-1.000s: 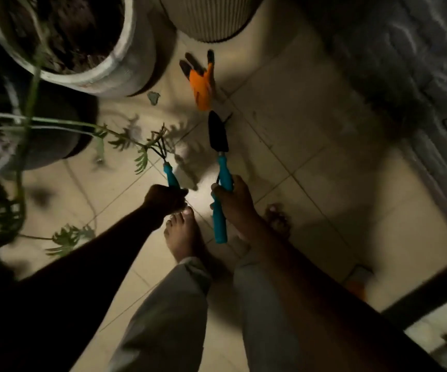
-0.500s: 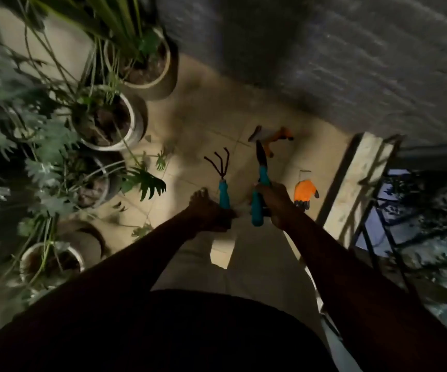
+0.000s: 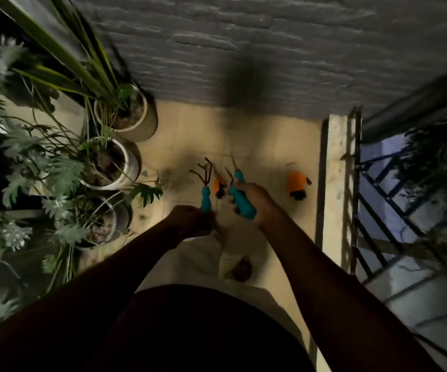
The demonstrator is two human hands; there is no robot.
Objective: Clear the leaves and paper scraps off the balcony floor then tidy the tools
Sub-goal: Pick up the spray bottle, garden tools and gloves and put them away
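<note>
My left hand (image 3: 190, 220) grips the teal handle of a small hand rake (image 3: 205, 193), its dark prongs pointing away from me. My right hand (image 3: 254, 200) is closed on the teal handle of a trowel (image 3: 241, 194); its blade is blurred and hard to make out. Both tools hang above the tiled balcony floor (image 3: 190, 130). One orange glove (image 3: 218, 185) lies on the floor between the two tools. A second orange glove (image 3: 297, 185) lies to the right, near the ledge.
Several potted plants (image 3: 106, 162) crowd the left side, leaves reaching over the tiles. A grey textured wall (image 3: 243, 49) closes the far end. A stone ledge (image 3: 336, 183) and a metal railing (image 3: 372, 210) run along the right. My foot (image 3: 242, 268) stands below.
The view swung from looking straight down at my feet to the far wall and railing. I have stood up higher. Both tools stay in my hands; the right hand's tool has tilted.
</note>
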